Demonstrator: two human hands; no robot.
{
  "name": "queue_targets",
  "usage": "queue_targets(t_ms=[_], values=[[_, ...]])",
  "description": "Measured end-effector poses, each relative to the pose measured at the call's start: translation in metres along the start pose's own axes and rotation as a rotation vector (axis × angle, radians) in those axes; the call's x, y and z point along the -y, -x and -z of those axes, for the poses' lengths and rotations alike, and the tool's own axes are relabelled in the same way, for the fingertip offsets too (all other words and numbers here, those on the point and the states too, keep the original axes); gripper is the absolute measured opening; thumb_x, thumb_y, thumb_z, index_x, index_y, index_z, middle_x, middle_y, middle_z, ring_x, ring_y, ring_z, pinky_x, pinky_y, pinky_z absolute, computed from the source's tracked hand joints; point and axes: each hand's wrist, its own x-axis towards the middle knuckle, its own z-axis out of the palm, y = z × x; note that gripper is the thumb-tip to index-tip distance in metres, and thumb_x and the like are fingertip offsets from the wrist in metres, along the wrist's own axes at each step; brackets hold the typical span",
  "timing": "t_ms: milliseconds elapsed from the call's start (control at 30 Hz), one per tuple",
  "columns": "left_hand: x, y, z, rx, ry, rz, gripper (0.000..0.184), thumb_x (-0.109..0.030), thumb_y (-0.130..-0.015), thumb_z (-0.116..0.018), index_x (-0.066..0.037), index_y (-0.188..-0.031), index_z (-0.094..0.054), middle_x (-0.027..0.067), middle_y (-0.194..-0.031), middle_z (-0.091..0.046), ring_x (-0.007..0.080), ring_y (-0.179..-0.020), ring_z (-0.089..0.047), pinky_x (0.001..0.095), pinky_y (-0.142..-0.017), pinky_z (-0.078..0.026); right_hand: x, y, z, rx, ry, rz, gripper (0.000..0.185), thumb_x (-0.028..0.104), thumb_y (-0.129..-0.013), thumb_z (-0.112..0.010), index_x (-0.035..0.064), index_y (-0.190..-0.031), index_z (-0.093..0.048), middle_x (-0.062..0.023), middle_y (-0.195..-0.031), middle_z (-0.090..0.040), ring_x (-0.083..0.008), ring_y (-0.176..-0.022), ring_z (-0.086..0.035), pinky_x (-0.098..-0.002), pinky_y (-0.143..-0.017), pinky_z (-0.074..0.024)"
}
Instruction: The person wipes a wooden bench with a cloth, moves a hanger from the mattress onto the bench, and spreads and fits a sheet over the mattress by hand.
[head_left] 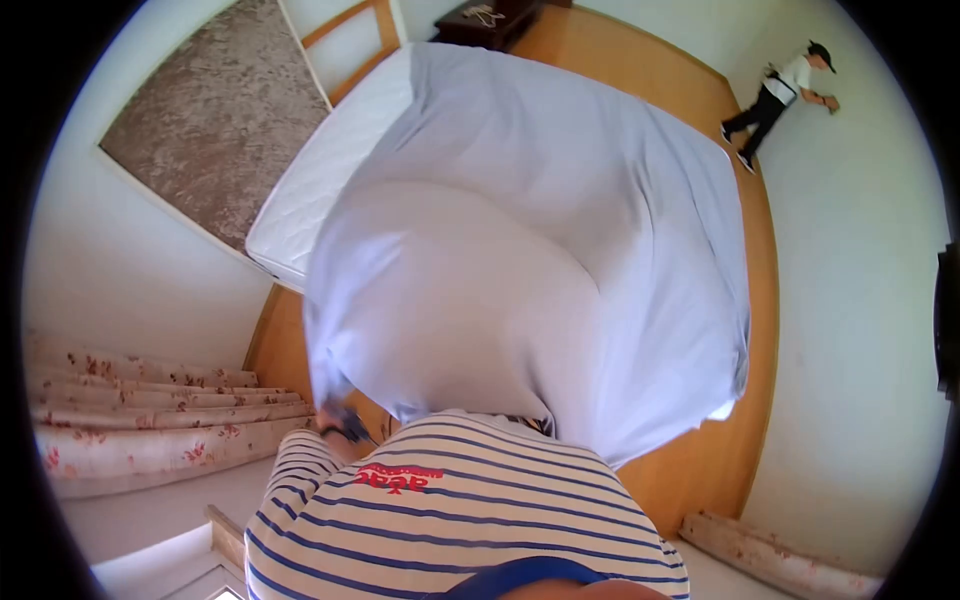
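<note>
A large grey sheet (470, 280) billows over a white mattress (318, 175), covering most of it and hanging down towards my striped shirt. The mattress's upper left part is bare. At the lower left, my left hand (337, 418) is at the sheet's near left corner, closed on the gathered cloth; its fingers are partly hidden and blurred. Something dark is around that wrist. My right hand does not show; the sheet and my body cover that side.
Floral curtains (170, 425) hang at the left, with another floral curtain (770, 550) at the lower right. A brown headboard panel (225, 120) stands at the upper left. A dark cabinet (485, 22) is beyond the bed. Another person (785, 92) stands by the right wall.
</note>
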Motion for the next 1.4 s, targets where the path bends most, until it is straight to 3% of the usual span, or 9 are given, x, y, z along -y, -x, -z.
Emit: queue_targets(t_ms=[133, 400, 533, 633, 767, 867, 1000, 1200, 1400], values=[[-0.009, 0.062, 0.042, 0.414, 0.497, 0.227, 0.029, -0.022, -0.077, -0.048, -0.004, -0.101, -0.052, 0.0111, -0.096, -0.056, 0.0212, -0.090, -0.053, 0.0344, -0.075, -0.043, -0.036, -0.036, 0.008, 0.021, 0.192, -0.205, 0.068, 0.031, -0.075, -0.057, 0.0015, -0.126, -0.024, -0.0205, -0.121, -0.035, -0.0337, -0.103, -0.040, -0.0408, -0.085, -0.0371], [0.036, 0.028, 0.183, -0.215, 1.205, 0.676, 0.039, -0.030, -0.074, -0.051, -0.001, -0.100, -0.053, 0.0168, -0.090, -0.059, 0.0256, -0.077, -0.059, 0.0383, -0.063, -0.046, -0.036, -0.114, 0.003, 0.018, 0.488, -0.259, 0.070, 0.033, -0.075, -0.054, 0.0011, -0.127, -0.020, -0.0220, -0.126, -0.029, -0.0369, -0.109, -0.035, -0.0417, -0.086, -0.0367], [-0.058, 0.002, 0.164, -0.065, 0.458, 0.540, 0.039, -0.039, -0.074, -0.049, -0.006, -0.093, -0.056, 0.0151, -0.085, -0.060, 0.0294, -0.074, -0.058, 0.0384, -0.061, -0.046, 0.004, -0.131, -0.060, 0.036, 0.884, -0.112, 0.071, 0.034, -0.076, -0.052, 0.0009, -0.128, -0.018, -0.0227, -0.129, -0.025, -0.0386, -0.112, -0.033, -0.0421, -0.086, -0.0366], [-0.199, 0.019, 0.107, -0.558, 0.502, -0.811, 0.032, -0.021, -0.081, -0.042, -0.010, -0.111, -0.050, 0.0105, -0.075, -0.058, 0.0246, -0.069, -0.056, 0.0354, -0.062, -0.046, 0.092, -0.088, -0.125, 0.002, 0.946, 0.187, 0.076, 0.036, -0.077, -0.050, -0.0035, -0.128, -0.009, -0.0281, -0.130, -0.017, -0.0440, -0.115, -0.026, -0.0467, -0.091, -0.0303], [-0.305, 0.118, 0.262, 0.542, 0.289, -0.990, 0.049, -0.017, -0.071, -0.052, -0.026, -0.119, -0.044, 0.0155, -0.102, -0.054, 0.0318, -0.084, -0.054, 0.0349, -0.074, -0.042, 0.135, -0.081, -0.260, -0.552, 1.026, 1.291, 0.066, 0.032, -0.078, -0.053, -0.0130, -0.118, -0.027, -0.0240, -0.109, -0.043, -0.0355, -0.099, -0.042, -0.0433, -0.089, -0.0310], [-0.279, 0.114, 0.251, 0.594, 0.626, -1.115, 0.044, -0.022, -0.075, -0.051, -0.024, -0.118, -0.044, 0.0123, -0.100, -0.056, 0.0282, -0.088, -0.055, 0.0349, -0.075, -0.042, 0.245, 0.031, -0.308, 0.462, 0.158, 1.144, 0.035, 0.018, -0.076, -0.057, -0.0021, -0.103, -0.048, -0.0191, -0.105, -0.046, -0.0305, -0.099, -0.043, -0.0369, -0.088, -0.0330], [-0.210, 0.089, 0.258, 0.612, 0.545, -1.024, 0.047, -0.032, -0.075, -0.055, -0.020, -0.118, -0.044, 0.0160, -0.101, -0.055, 0.0298, -0.089, -0.054, 0.0352, -0.076, -0.041, 0.245, 0.113, -0.362, 0.648, 0.536, 1.257, 0.054, 0.037, -0.073, -0.058, -0.0039, -0.105, -0.047, -0.0195, -0.109, -0.045, -0.0317, -0.101, -0.042, -0.0370, -0.088, -0.0337], [-0.091, 0.037, 0.264, 0.358, 0.665, -0.915, 0.050, -0.030, -0.074, -0.055, -0.012, -0.119, -0.043, 0.0188, -0.088, -0.056, 0.0318, -0.079, -0.054, 0.0356, -0.068, -0.042, 0.173, 0.215, -0.370, 1.085, 0.730, -0.111, 0.060, 0.053, -0.066, -0.060, 0.0047, -0.100, -0.053, -0.0131, -0.090, -0.052, -0.0252, -0.085, -0.051, -0.0366, -0.072, -0.0407], [0.010, -0.005, 0.237, 0.156, 0.923, -0.869, 0.033, -0.024, -0.074, -0.057, -0.009, -0.104, -0.054, 0.0165, -0.079, -0.057, 0.0313, -0.071, -0.054, 0.0355, -0.061, -0.042, 0.102, 0.201, -0.471, 1.373, 0.705, -0.233, 0.035, 0.039, -0.068, -0.057, 0.0064, -0.078, -0.053, -0.0082, -0.060, -0.046, -0.0242, -0.058, -0.049, -0.0359, -0.056, -0.0434]])
